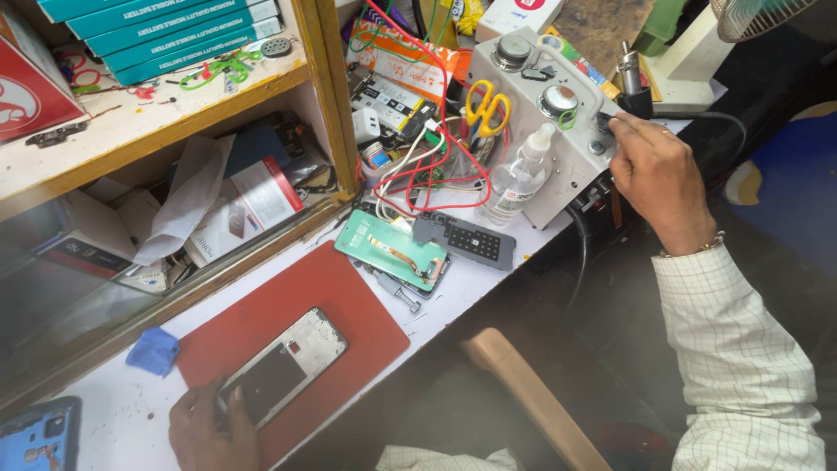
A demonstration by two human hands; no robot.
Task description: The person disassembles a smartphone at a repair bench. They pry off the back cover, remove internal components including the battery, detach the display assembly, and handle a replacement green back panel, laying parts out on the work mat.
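A person works at a cluttered white bench (pixel 488 283), seen from above. The left hand (pixel 205 427) rests at the near edge, its fingers curled around the lower end of an opened phone (pixel 283 366), pinning it flat on a red mat (pixel 349 305) that lies slantwise along the bench's front edge. The phone lies with its back off, its dark inside showing within a silver frame. The right hand (pixel 654 174), in a checked sleeve, reaches to the far right end of the bench, fingertips pinched at a small knob or switch on the side of a grey rework station (pixel 558 148); what exactly they grip cannot be told. A clear squeeze bottle (pixel 516 179) stands against the station's front, and yellow-handled scissors (pixel 486 106) lie on its left top edge amid red wires (pixel 436 166). Between station and mat lie a green-backed phone screen (pixel 397 249) and a dark grey phone frame part (pixel 466 240), just beside each other. A blue cloth (pixel 154 349) sits off the mat's left corner. A wooden shelf (pixel 174 131) rises along the bench's back edge.
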